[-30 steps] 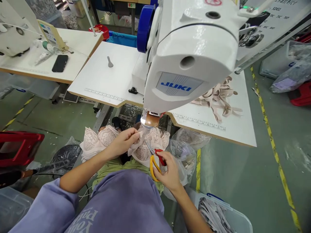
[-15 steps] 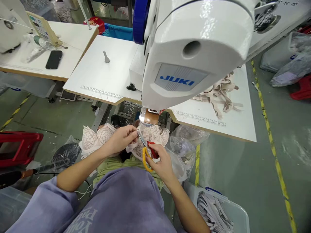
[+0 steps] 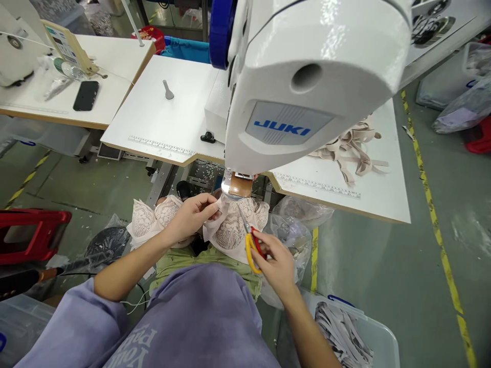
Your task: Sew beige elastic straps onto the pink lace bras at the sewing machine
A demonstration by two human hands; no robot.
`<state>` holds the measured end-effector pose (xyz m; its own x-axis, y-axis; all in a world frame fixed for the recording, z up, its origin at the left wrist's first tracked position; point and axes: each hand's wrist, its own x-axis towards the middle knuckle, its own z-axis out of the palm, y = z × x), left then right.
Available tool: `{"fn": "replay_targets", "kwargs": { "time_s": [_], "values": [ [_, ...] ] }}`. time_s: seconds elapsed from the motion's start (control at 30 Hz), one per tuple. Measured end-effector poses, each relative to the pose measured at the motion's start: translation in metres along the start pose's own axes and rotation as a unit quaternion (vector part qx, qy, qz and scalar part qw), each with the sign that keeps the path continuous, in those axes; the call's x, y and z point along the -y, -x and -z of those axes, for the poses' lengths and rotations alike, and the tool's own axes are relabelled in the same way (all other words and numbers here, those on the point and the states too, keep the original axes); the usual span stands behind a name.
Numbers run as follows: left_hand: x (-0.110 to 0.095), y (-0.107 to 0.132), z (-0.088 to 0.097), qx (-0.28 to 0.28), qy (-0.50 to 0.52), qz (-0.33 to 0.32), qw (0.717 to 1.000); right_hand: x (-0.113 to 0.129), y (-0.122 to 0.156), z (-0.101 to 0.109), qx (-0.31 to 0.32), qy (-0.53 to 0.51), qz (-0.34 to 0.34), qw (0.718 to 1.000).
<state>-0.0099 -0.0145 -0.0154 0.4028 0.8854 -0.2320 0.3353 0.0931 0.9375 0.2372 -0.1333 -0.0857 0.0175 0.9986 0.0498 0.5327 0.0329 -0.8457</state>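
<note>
1. Down below the white sewing machine (image 3: 307, 76), the head view shows both bare hands working in the person's lap, close together but not touching.
2. Left hand (image 3: 192, 217): its fingers are pinched shut on an edge of the pale pink lace garment (image 3: 233, 230), holding that edge up just under the machine's head.
3. Right hand (image 3: 278, 263): it is closed around the scissors (image 3: 251, 243), which have one red and one yellow handle; the short blades point up and left toward the lace, just beside the garment's right side. Whether the blades touch the cloth cannot be told.
4. The lace garment drapes over the lap, above the green cloth (image 3: 184, 258) and the lavender sleeve (image 3: 76, 327); more lace lies bunched to its left.
5. On the white table (image 3: 172, 122) behind, a heap of beige straps (image 3: 351, 151) lies at the right, beside the machine.
6. A black phone (image 3: 86, 95) lies on the neighbouring table, far left.
7. A clear bin of grey strips (image 3: 341, 337) stands by the right forearm.
</note>
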Motion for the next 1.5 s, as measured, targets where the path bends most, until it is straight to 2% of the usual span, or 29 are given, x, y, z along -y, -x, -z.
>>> {"fn": "replay_targets", "kwargs": {
  "time_s": [0.1, 0.2, 0.3, 0.4, 0.47, 0.53, 0.57, 0.6, 0.67, 0.7, 0.73, 0.8, 0.87, 0.93, 1.0, 1.1, 1.2, 1.37, 1.5],
  "values": [
    [0.006, 0.0, 0.005, -0.052, -0.125, -0.046, 0.99, -0.02, -0.018, 0.032, 0.01, 0.056, -0.061, 0.997],
    [0.007, -0.003, 0.013, -0.058, -0.213, -0.047, 0.974, -0.045, -0.067, 0.068, -0.049, 0.14, -0.121, 0.981],
    [-0.002, -0.009, 0.025, 0.005, -0.217, -0.013, 0.976, -0.066, -0.133, 0.102, -0.111, 0.238, -0.137, 0.955],
    [-0.014, -0.018, 0.039, 0.108, -0.199, 0.022, 0.974, -0.072, -0.177, 0.122, -0.097, 0.31, -0.078, 0.943],
    [-0.017, -0.021, 0.045, 0.132, -0.228, 0.03, 0.964, -0.062, -0.178, 0.118, -0.123, 0.306, -0.019, 0.944],
    [-0.014, -0.021, 0.044, 0.106, -0.31, 0.002, 0.945, -0.042, -0.155, 0.099, -0.144, 0.222, 0.009, 0.964],
    [-0.012, -0.02, 0.04, 0.079, -0.364, -0.034, 0.927, -0.03, -0.138, 0.085, -0.122, 0.153, 0.005, 0.981],
    [-0.008, -0.019, 0.034, 0.051, -0.412, -0.085, 0.906, -0.017, -0.119, 0.07, -0.044, 0.071, -0.004, 0.996],
    [-0.003, -0.015, 0.017, 0.013, -0.464, -0.204, 0.862, 0.005, -0.082, 0.036, 0.142, -0.029, 0.009, 0.989],
    [-0.002, -0.012, 0.007, 0.006, -0.469, -0.25, 0.847, 0.014, -0.068, 0.019, 0.192, -0.047, 0.019, 0.98],
    [-0.002, -0.009, -0.003, 0.006, -0.465, -0.281, 0.839, 0.021, -0.057, 0.004, 0.213, -0.071, 0.032, 0.974],
    [-0.008, -0.004, -0.021, 0.019, -0.439, -0.299, 0.847, 0.031, -0.046, -0.019, 0.194, -0.144, 0.043, 0.97],
    [-0.018, -0.001, -0.036, 0.028, -0.378, -0.27, 0.885, 0.038, -0.047, -0.031, 0.127, -0.239, 0.005, 0.963],
    [-0.029, -0.001, -0.047, 0.025, -0.27, -0.214, 0.938, 0.046, -0.054, -0.031, 0.037, -0.298, -0.069, 0.951],
    [-0.037, -0.004, -0.053, 0.005, -0.149, -0.147, 0.978, 0.056, -0.066, -0.023, -0.04, -0.306, -0.123, 0.943],
    [-0.038, -0.01, -0.053, -0.048, -0.066, -0.079, 0.994, 0.067, -0.09, -0.005, -0.074, -0.277, -0.12, 0.95],
    [-0.03, -0.012, -0.044, -0.095, -0.125, -0.065, 0.986, 0.068, -0.119, 0.008, -0.068, -0.221, -0.099, 0.968],
    [-0.02, -0.018, -0.027, -0.111, -0.286, -0.165, 0.938, 0.054, -0.162, 0.017, -0.045, -0.098, -0.042, 0.993],
    [-0.022, -0.027, -0.021, -0.129, -0.365, -0.18, 0.904, 0.048, -0.183, 0.019, -0.023, 0.011, 0.016, 1.0]
  ]
}}
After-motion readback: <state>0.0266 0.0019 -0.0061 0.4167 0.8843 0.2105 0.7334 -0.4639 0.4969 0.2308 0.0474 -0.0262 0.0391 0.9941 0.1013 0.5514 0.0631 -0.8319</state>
